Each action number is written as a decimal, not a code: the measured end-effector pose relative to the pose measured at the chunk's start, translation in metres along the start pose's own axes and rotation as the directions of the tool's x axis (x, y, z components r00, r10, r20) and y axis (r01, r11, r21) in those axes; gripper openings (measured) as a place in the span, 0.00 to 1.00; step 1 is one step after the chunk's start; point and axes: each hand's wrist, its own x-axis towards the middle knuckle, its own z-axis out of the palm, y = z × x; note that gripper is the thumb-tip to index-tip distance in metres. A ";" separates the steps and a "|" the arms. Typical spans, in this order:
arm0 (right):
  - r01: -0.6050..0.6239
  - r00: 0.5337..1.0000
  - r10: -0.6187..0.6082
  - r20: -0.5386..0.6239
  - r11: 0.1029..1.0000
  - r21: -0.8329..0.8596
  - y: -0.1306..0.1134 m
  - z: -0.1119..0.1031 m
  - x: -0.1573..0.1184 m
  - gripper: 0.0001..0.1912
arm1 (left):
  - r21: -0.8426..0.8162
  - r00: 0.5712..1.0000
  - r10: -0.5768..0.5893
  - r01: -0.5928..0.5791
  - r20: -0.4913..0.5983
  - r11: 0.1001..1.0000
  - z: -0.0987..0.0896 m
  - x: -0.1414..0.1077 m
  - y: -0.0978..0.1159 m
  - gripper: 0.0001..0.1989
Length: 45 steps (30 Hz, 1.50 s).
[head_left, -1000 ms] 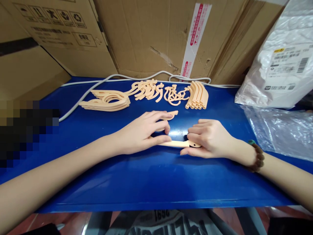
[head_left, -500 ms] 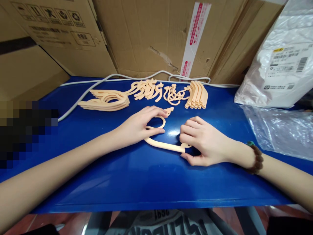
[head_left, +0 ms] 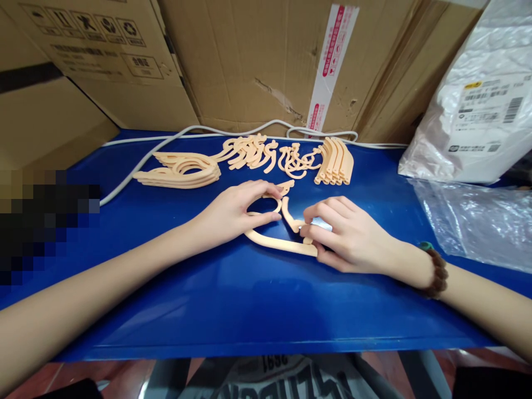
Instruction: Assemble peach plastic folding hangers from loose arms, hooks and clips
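My left hand (head_left: 253,205) grips a beige plastic hanger frame (head_left: 278,244) that lies on the blue table, thumb and fingers around its ring-shaped middle. The frame's long arm curves to the right and ends beneath my right hand (head_left: 349,235). Bent fingers of my right hand pinch a small curved beige piece (head_left: 291,217), which stands out to the left beside the ring. Those fingers also touch the end of the frame's arm, hiding that joint from view.
Along the back lie stacked hanger frames (head_left: 178,172), several curved hooks (head_left: 249,151) and a pile of short arms (head_left: 334,160). A white cable (head_left: 191,128) runs behind them, before cardboard boxes (head_left: 249,61). At right are a white bag (head_left: 465,111) and clear plastic wrap (head_left: 477,221).
The small curved piece has come into view, turned out to the left of my right hand. My right fingers have shifted slightly up and left; my left hand stays nearly still.
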 end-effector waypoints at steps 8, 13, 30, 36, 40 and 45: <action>-0.012 1.000 0.014 0.026 0.998 -0.055 0.002 0.000 -0.001 0.15 | 0.057 1.000 -0.022 0.023 -0.023 0.998 0.000 0.000 0.003 0.18; -0.033 0.995 0.021 0.093 0.990 0.136 0.002 0.001 -0.001 0.15 | 0.106 1.000 -0.018 0.019 -0.013 0.994 0.000 -0.001 0.003 0.15; -0.076 0.993 0.050 0.104 0.961 0.265 -0.001 0.003 0.000 0.11 | 0.108 0.997 -0.051 0.056 -0.049 0.993 0.004 -0.003 0.003 0.21; -0.118 0.991 0.091 0.102 0.946 0.301 0.004 0.003 -0.002 0.13 | -0.027 1.000 -0.023 0.023 0.002 0.999 0.003 -0.002 0.008 0.23; -0.152 0.986 0.123 0.113 0.944 0.294 0.007 0.004 -0.003 0.15 | -0.085 1.000 0.005 -0.003 0.026 0.996 0.003 -0.001 0.009 0.24; -0.169 0.984 0.144 0.108 0.944 0.284 0.010 0.006 -0.004 0.14 | -0.104 0.999 0.035 -0.032 0.029 0.994 0.002 -0.003 0.008 0.21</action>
